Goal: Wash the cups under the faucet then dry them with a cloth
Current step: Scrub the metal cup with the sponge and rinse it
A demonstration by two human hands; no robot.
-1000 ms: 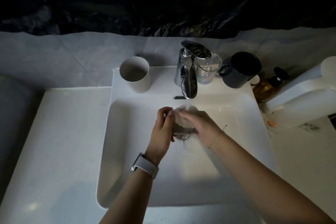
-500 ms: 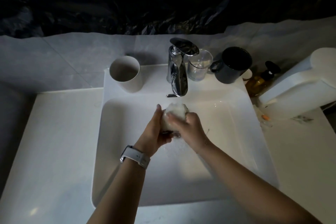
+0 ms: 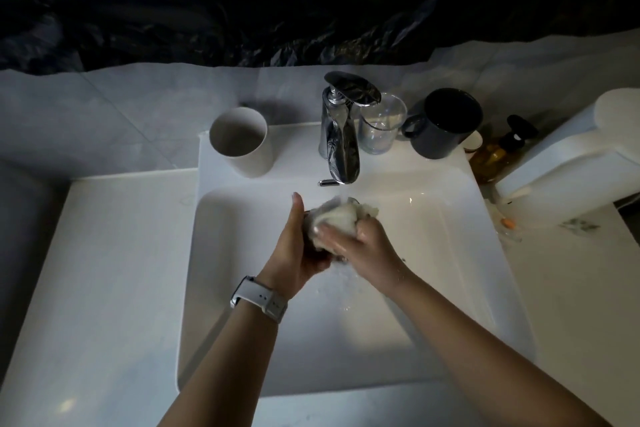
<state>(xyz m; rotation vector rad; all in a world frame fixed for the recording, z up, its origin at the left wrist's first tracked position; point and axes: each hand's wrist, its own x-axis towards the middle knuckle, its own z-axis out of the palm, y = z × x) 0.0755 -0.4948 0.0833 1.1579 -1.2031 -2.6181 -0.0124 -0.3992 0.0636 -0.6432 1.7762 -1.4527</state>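
I am holding a wet white cloth (image 3: 335, 222) over the sink (image 3: 460, 288), just below the faucet (image 3: 341, 149). My left hand (image 3: 298, 250) is curling around the cloth from the left, thumb pointing up, and my right hand (image 3: 360, 243) is gripping it from the right with the fingers laid across it. Something clear seems to be inside the cloth, maybe a cup, but I cannot tell for sure.

The 3 cups are standing on the back ledge: a white cup (image 3: 240, 140) left of the faucet, a clear glass (image 3: 381, 128) just beside it on the right, and a dark mug (image 3: 446, 123) next to the glass.

I am thinking about these risks. My hands are wet, so whatever I am holding may slip and hit the hard sink. The glass is standing very close to the faucet, so I may knock it over when I am reaching for the handle. Also the room is dim, so I may be missing dirt.
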